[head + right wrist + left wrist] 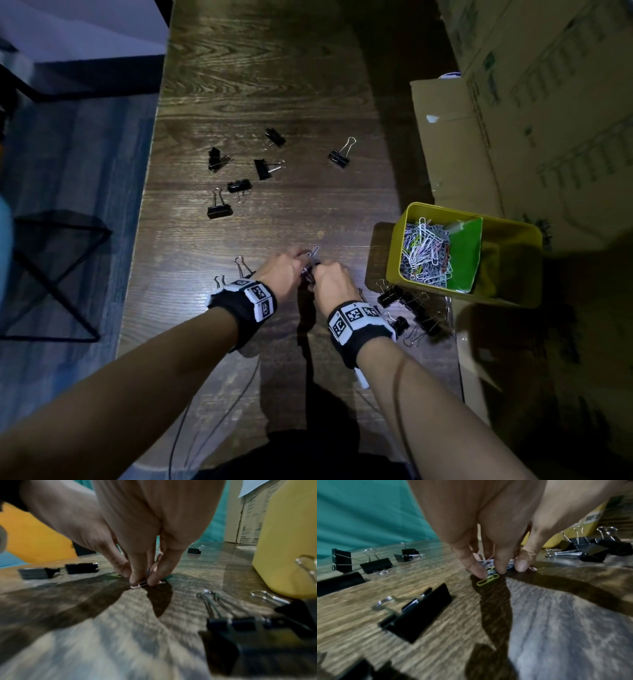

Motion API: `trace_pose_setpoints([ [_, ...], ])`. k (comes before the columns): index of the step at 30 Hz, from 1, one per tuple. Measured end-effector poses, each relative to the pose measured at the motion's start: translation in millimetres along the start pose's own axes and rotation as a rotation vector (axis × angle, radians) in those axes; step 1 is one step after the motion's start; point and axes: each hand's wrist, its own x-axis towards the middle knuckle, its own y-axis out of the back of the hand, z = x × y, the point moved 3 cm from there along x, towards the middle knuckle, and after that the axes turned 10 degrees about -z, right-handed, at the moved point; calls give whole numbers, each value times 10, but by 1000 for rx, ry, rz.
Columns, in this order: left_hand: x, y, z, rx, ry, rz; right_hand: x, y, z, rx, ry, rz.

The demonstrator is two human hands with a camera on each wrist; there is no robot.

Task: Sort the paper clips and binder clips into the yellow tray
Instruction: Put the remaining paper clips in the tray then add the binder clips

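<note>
Paper clips [491, 566] lie in a small heap near the desk's [274, 85] front edge. Left hand [284, 270] and right hand [332, 277] pinch them with fingertips, likely gathering them for the yellow tray [507, 281] close by on the right.

The head view is dim overall — only a pool of light falls on the wooden surface [274, 113] near the wrists, where a pale glare is seen on the grain. The corners and the right side are lost in deep darkness, and straight edges are bent by the wide lens. Long dark shadows are cast toward the viewer from the left hand [488, 527] and the right hand [154, 527] in the wrist views. There the near foreground is smeared and out of focus — the closest binder clips [248, 632] are seen as soft dark blurs. A grey sheen is reflected from the surface low in both wrist pictures.
</note>
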Motion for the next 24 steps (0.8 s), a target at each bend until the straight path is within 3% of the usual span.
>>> trace_pose_setpoints([
  [12, -70, -156, -126, -4, 103, 38, -152, -103, -20, -76, 11, -73],
  [16, -82, -102, -197, -20, 52, 76, -131, -99, 22, -32, 3, -79],
  [20, -132, -2, -243, -135, -7, 129, -72, -137, 60, 6, 14, -106],
  [24, -144, 79, -363, -413, 93, 163, -38, -64, 129, 87, -23, -77],
])
